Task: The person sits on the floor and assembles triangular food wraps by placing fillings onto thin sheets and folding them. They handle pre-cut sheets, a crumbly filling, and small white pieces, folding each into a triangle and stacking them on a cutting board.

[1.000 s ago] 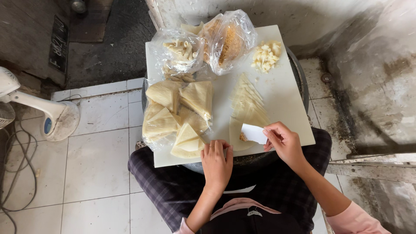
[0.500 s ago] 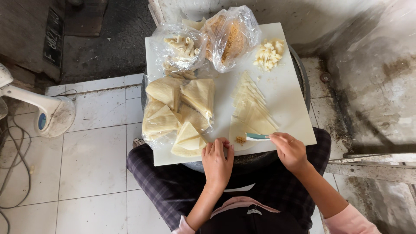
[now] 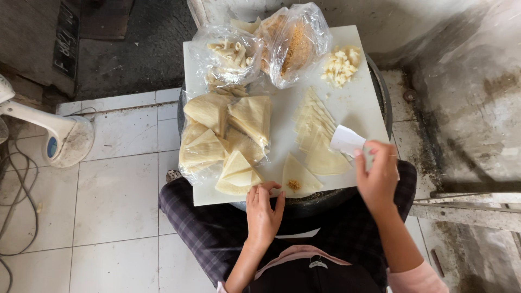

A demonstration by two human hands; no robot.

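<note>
The left hand (image 3: 263, 209) is resting flat, grip spread, at the near edge of the white tabletop (image 3: 358, 92), touching a triangular wrapper (image 3: 300, 174) carrying a little filling. The right hand (image 3: 377, 174) is pinching a white scraper (image 3: 347, 140). Many folded triangles (image 3: 228, 135) are lying done; a fanned wrapper stack (image 3: 317, 130) is waiting. Beyond are filling bags (image 3: 296, 40), then tiled floor (image 3: 119, 190).

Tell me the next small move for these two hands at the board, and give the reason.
Probably fold the wrapper over its filling. It lies apart from the stack with a small brown heap on it, the left hand rests at its edge, and the right hand has the white scraper lifted clear.
</note>
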